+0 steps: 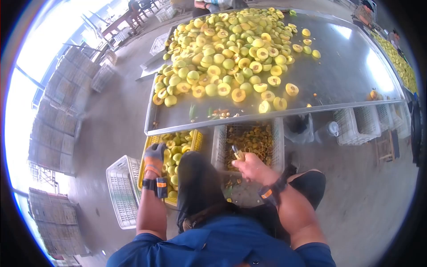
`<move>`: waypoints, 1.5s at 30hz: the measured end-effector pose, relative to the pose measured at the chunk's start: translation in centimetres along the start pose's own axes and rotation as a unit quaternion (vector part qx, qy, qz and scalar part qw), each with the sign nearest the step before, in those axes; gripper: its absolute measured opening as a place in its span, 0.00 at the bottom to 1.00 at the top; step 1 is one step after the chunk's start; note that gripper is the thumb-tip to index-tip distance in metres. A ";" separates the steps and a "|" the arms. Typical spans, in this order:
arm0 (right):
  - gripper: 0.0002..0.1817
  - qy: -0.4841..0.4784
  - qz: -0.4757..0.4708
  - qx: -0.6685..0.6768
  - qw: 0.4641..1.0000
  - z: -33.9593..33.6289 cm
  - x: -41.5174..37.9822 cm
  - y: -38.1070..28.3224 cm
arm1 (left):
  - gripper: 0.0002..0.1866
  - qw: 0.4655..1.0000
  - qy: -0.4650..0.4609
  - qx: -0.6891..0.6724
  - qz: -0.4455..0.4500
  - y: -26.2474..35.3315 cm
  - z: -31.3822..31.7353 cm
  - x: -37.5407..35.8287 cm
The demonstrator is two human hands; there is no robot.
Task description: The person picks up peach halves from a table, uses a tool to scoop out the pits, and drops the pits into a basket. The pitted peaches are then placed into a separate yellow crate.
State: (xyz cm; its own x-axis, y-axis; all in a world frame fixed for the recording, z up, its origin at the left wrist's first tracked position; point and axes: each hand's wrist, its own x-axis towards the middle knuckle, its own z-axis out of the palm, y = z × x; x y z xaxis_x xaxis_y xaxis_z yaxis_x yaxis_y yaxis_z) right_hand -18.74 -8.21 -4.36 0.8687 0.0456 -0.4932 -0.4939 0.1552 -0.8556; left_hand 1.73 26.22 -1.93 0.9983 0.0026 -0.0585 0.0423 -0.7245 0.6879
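My left hand, in an orange and grey glove, is over the left edge of a yellow crate filled with yellow-green fruit pieces. Its fingers point away and what they hold, if anything, is hidden. My right hand is bare and closed around a small tool with a wooden handle and a metal tip. That hand is above a white crate containing brown and yellow scraps. Halved fruit lies heaped on the metal table in front of me.
An empty white crate stands on the floor at left. More white crates are under the table's right side. Stacked crates line the far left. Other people are beyond the table, at the top and upper right.
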 end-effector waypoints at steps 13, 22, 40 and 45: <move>0.19 0.072 -0.143 -0.097 0.982 -0.7 1.6 -0.1 | 0.25 0.931 -0.111 0.117 0.327 23.0 20.2 7.6; 0.17 0.122 -0.146 -0.046 0.981 -1.7 1.5 -2.2 | 0.28 0.900 -0.278 0.192 0.276 25.5 20.5 8.3; 0.14 0.096 -0.175 0.038 0.979 -2.3 -0.1 -4.3 | 0.13 0.911 -0.121 -0.138 0.370 18.4 17.1 -7.1; 0.08 -0.002 -0.038 0.225 0.973 -2.5 -0.8 -4.6 | 0.10 0.909 -0.117 -0.179 0.359 17.6 17.8 -7.9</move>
State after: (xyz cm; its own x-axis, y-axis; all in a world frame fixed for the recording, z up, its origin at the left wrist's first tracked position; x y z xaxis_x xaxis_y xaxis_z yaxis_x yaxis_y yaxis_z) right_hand -17.27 -11.48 -0.44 0.9030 0.0211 -0.4290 -0.3618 0.5757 -0.7333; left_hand -6.13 1.22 -2.22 0.7398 -0.5585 0.3753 -0.5644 -0.2114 0.7980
